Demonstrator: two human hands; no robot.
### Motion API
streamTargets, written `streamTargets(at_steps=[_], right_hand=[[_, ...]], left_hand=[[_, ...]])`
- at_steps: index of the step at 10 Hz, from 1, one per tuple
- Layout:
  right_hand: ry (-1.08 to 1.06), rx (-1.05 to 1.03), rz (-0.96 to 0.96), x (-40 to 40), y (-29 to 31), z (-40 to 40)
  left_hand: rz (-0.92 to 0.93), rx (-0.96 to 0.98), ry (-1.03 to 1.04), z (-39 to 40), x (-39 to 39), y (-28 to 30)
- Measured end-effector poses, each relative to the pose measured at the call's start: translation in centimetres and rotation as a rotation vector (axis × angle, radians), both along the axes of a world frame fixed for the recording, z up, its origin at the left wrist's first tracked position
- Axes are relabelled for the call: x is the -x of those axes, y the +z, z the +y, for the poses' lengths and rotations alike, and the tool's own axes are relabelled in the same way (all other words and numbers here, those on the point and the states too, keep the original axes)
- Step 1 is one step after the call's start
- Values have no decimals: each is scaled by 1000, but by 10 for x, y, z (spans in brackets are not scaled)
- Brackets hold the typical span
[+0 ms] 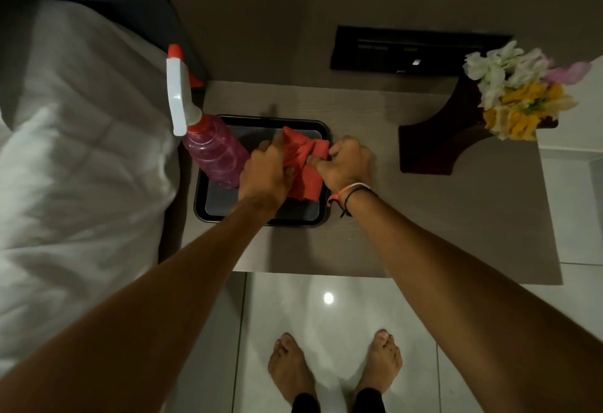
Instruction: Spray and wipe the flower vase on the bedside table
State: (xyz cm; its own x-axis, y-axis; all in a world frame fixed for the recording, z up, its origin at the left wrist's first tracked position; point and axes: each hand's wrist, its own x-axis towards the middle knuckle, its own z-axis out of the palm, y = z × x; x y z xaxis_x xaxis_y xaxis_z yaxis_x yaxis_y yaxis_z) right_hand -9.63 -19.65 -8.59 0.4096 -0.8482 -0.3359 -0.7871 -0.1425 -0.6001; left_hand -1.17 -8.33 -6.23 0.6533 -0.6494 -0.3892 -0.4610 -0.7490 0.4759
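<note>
A red cloth point(303, 164) is bunched over the black tray point(261, 217) on the bedside table point(424, 223). My left hand point(266, 171) grips its left side and my right hand point(347, 164) grips its right side. A spray bottle point(212, 148) with pink liquid, a white trigger head and a red nozzle stands at the tray's left end, touching my left hand's side. The dark brown flower vase point(440, 145) stands at the table's back right, holding white, yellow and pink flowers point(518, 93). Neither hand touches the vase.
A bed with white bedding point(81, 151) lies close on the left. A black switch panel point(414, 50) sits on the wall behind the table. My bare feet point(336, 367) stand on glossy white floor tiles in front of the table.
</note>
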Motion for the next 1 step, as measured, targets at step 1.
streamTargets(at_steps=[1], right_hand=[[61, 68, -2, 9, 21, -1]], left_hand=[[-105, 32, -51, -1, 4, 19]])
